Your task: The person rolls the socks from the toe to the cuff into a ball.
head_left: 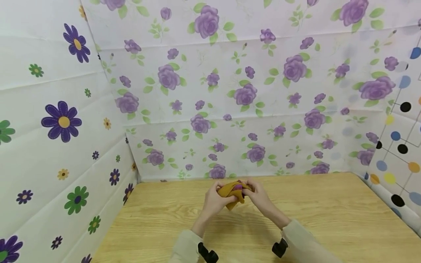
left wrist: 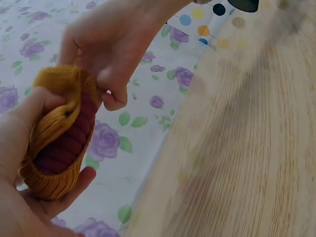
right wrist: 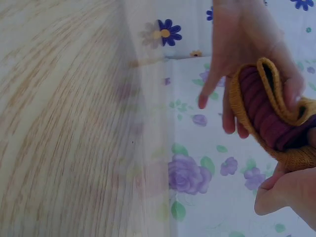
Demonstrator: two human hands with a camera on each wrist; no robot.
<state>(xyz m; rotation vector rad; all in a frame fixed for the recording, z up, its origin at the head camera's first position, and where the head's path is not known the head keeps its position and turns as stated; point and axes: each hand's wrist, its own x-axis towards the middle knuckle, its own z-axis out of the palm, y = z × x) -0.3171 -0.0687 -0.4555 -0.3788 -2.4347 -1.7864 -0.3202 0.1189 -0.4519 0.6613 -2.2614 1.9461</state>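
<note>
Above the table, both hands hold a mustard-yellow knitted sock (head_left: 227, 191) with a ribbed cuff. Dark maroon ribbed knit (left wrist: 64, 143) shows inside its opening, framed by the yellow edge. My left hand (head_left: 214, 200) grips one side of the sock, its thumb lying on the yellow edge and other fingers behind. At the opposite end, my right hand (head_left: 260, 197) pinches the knit; in the right wrist view part of this hand (right wrist: 291, 197) reaches under the sock's lower edge. The yellow edge stands up in a fold (right wrist: 276, 91) beside the maroon knit.
A light wood-grain table (head_left: 158, 219) lies under the hands. Behind it hangs a white sheet with purple roses (head_left: 245, 94). Flower-printed sheeting (head_left: 63, 121) stands at the left, dotted sheeting (head_left: 398, 168) at the right. Black wrist cameras (head_left: 207, 252) sit at the sleeves.
</note>
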